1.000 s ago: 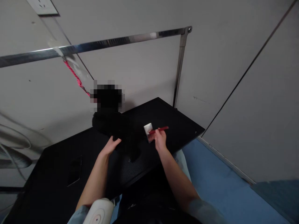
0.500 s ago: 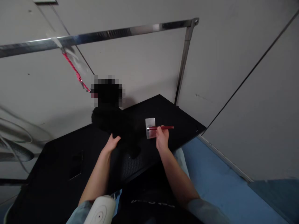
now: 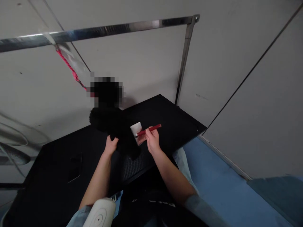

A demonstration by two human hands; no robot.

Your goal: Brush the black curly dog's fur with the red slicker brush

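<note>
Head view: your right hand [image 3: 153, 140] holds red-handled brush [image 3: 136, 128] at right side of black furry animal [image 3: 106, 121] on table [image 3: 165, 116]. Brush looks light, stiff; hold by handle [image 3: 155, 127]. Animal likely soft. Your left hand [image 3: 110, 146] touches near side; can't tell grip.

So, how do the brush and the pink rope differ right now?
The brush has a straight red handle and a flat, pale head; the rope is pink and twisted. The brush sits in the right hand, while the rope slants down from the metal bar. Both have an end near the black furry animal.
</note>
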